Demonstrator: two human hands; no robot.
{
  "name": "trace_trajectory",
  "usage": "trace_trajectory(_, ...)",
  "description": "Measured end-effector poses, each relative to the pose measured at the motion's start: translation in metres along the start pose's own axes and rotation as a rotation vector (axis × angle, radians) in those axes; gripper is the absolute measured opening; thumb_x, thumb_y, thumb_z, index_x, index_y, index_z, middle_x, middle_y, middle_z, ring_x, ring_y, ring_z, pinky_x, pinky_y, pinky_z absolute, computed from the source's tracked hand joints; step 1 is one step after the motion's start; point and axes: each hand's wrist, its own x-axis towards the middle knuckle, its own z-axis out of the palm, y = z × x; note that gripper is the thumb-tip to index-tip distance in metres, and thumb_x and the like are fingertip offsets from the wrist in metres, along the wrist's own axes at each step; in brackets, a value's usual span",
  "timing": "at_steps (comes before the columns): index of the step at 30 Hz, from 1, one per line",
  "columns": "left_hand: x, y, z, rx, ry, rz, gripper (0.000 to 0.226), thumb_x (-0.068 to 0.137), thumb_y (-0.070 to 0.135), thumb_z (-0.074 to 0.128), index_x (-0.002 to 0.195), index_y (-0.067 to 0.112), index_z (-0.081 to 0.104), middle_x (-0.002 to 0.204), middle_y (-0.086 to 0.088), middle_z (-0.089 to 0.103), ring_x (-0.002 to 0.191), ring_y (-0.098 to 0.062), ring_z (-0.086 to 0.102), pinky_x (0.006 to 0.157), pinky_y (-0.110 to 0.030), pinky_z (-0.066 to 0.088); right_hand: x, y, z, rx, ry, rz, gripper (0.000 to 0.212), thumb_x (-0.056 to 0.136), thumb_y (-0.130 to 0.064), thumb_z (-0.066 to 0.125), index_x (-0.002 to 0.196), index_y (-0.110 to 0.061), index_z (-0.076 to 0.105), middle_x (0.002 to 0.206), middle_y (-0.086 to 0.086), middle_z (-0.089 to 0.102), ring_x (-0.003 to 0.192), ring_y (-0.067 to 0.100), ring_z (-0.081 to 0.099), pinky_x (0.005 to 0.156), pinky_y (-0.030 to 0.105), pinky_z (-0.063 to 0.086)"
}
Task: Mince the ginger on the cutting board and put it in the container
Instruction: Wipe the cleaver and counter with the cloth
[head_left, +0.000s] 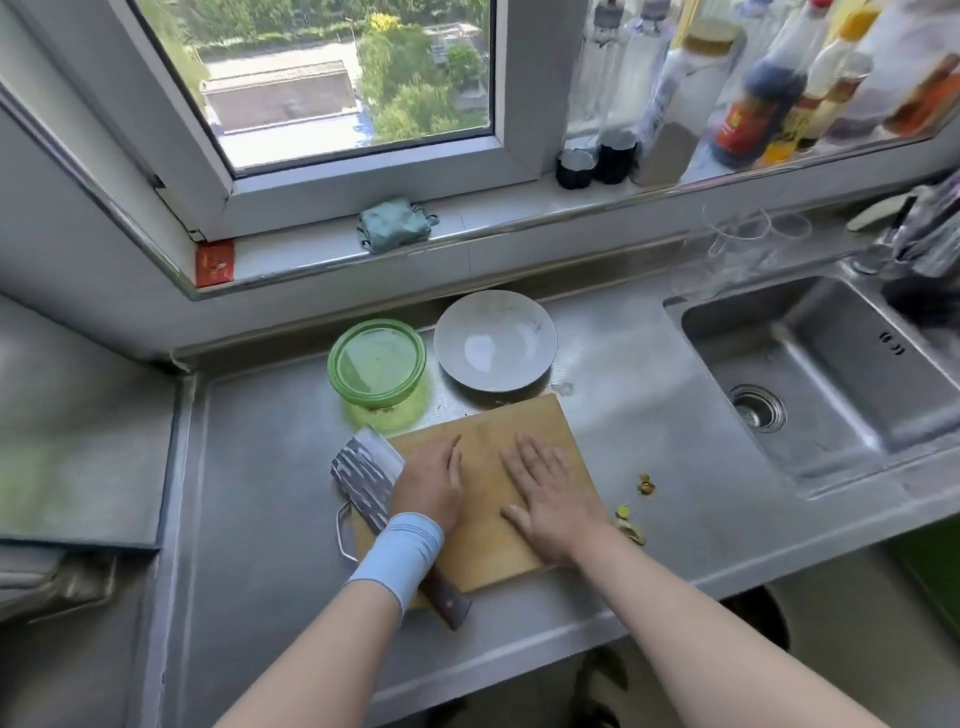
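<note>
My left grip (431, 483) lies released, palm down with the fingers straight, across the left edge of the cutting board (488, 540). My right grip (550, 491) is just as flat and empty on the board's right half. Neither grasps anything. I read the 2 palms as steadying or wiping the board rather than cutting.

The cleaver (363, 470) lies flat beneath my left wrist, its blade hanging off the board's left edge and its handle pointing toward the bench's front edge. It looks parked there so the left grip can take it up without reaching.

I see no ginger on the bare wood between the grips. A few yellowish ginger scraps (644, 484) sit on the bench (270, 467) just right of the board, toward the sink (831, 374) at the bench's right end. They are probably trimmings pushed aside.

The green container (376, 361) stands just beyond the board's far left corner, near the bench's back edge, close enough for a short scrape off the blade. Whether any mince is in it I cannot tell. A white plate (493, 345) stands beside it on the right.
</note>
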Motion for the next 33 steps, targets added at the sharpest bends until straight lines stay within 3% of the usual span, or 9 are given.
trace_trajectory(4, 0.012, 0.015, 0.044, 0.241, -0.099, 0.034, 0.056, 0.105, 0.030, 0.030, 0.157, 0.014, 0.019, 0.165, -0.003, 0.011, 0.152, -0.018, 0.007, 0.123, -0.032, 0.003, -0.019, 0.057, 0.003, -0.007, 0.042, 0.235, 0.090, 0.074, -0.064, -0.016, 0.150, -0.016, -0.026, 0.156, 0.005, -0.036, 0.145, 0.017, -0.033, 0.115, 0.036, -0.028)
trace_trajectory(9, 0.001, 0.050, 0.107, 0.446, -0.245, 0.109, 0.088, 0.080, 0.055, -0.009, 0.157, 0.011, -0.006, 0.161, -0.004, -0.023, 0.145, -0.020, -0.029, 0.116, -0.037, -0.020, -0.024, 0.101, -0.005, 0.005, 0.095, 0.285, 0.089, 0.085, -0.051, -0.006, 0.158, -0.001, 0.010, 0.166, 0.016, -0.006, 0.153, 0.026, -0.011, 0.116, 0.035, -0.023)
trace_trajectory(12, 0.001, 0.064, 0.117, 0.235, -0.295, 0.222, 0.088, 0.081, 0.055, -0.001, 0.157, 0.012, 0.007, 0.160, 0.003, -0.014, 0.146, -0.011, -0.020, 0.121, -0.034, -0.011, -0.012, 0.105, -0.015, 0.012, 0.147, 0.121, 0.070, 0.095, -0.040, 0.022, 0.148, 0.002, 0.041, 0.160, 0.019, 0.027, 0.149, 0.029, 0.025, 0.120, 0.034, -0.005)
trace_trajectory(16, 0.023, 0.048, 0.088, 0.113, 0.124, 0.126, 0.057, 0.095, 0.033, 0.032, 0.143, 0.007, 0.048, 0.152, -0.008, 0.043, 0.142, -0.025, 0.039, 0.116, -0.041, 0.032, 0.013, 0.090, -0.028, 0.070, 0.176, -0.053, 0.079, 0.091, -0.046, 0.006, 0.157, -0.006, 0.023, 0.166, 0.009, 0.009, 0.154, 0.021, 0.004, 0.119, 0.027, -0.014)
trace_trajectory(18, 0.041, 0.035, 0.066, 0.186, 0.207, -0.109, 0.053, 0.098, 0.027, 0.039, 0.148, 0.009, 0.040, 0.155, -0.007, 0.038, 0.144, -0.026, 0.032, 0.119, -0.037, 0.021, 0.023, 0.077, -0.030, 0.061, 0.175, -0.128, 0.080, 0.091, -0.047, 0.005, 0.157, -0.007, 0.020, 0.166, 0.008, 0.007, 0.154, 0.022, 0.003, 0.118, 0.027, -0.016)
trace_trajectory(21, 0.065, 0.011, 0.044, 0.302, 0.072, -0.257, 0.060, 0.102, 0.035, 0.036, 0.154, 0.008, 0.024, 0.162, -0.008, 0.023, 0.149, -0.024, 0.018, 0.122, -0.036, 0.011, 0.033, 0.051, -0.025, 0.017, 0.104, -0.239, 0.071, 0.095, -0.044, 0.021, 0.154, -0.007, 0.032, 0.163, 0.009, 0.022, 0.152, 0.025, 0.019, 0.120, 0.032, -0.003)
trace_trajectory(25, 0.063, 0.010, 0.060, 0.368, -0.115, -0.053, 0.065, 0.101, 0.041, 0.026, 0.157, 0.010, 0.015, 0.165, -0.006, 0.009, 0.152, -0.020, 0.003, 0.123, -0.036, -0.004, 0.029, 0.042, 0.000, -0.019, 0.061, -0.251, 0.068, 0.094, -0.046, 0.037, 0.152, -0.011, 0.038, 0.161, 0.007, 0.028, 0.148, 0.022, 0.029, 0.116, 0.039, 0.016)
trace_trajectory(29, 0.032, 0.030, 0.086, 0.223, -0.198, 0.127, 0.088, 0.079, 0.052, -0.003, 0.157, 0.013, 0.006, 0.163, 0.002, -0.014, 0.147, -0.009, -0.019, 0.119, -0.028, -0.014, 0.010, 0.064, 0.002, -0.060, 0.127, 0.082, 0.073, 0.093, -0.052, 0.036, 0.150, -0.006, 0.040, 0.160, 0.014, 0.031, 0.149, 0.025, 0.022, 0.119, 0.039, 0.011)
trace_trajectory(33, 0.004, 0.019, 0.087, 0.133, -0.084, 0.134, 0.076, 0.087, 0.043, 0.008, 0.155, 0.012, 0.025, 0.164, 0.002, 0.010, 0.149, -0.007, -0.002, 0.123, -0.029, 0.001, -0.006, 0.047, -0.004, -0.016, 0.254, 0.244, 0.072, 0.092, -0.043, 0.035, 0.148, 0.003, 0.039, 0.159, 0.022, 0.030, 0.149, 0.033, 0.028, 0.119, 0.044, 0.012)
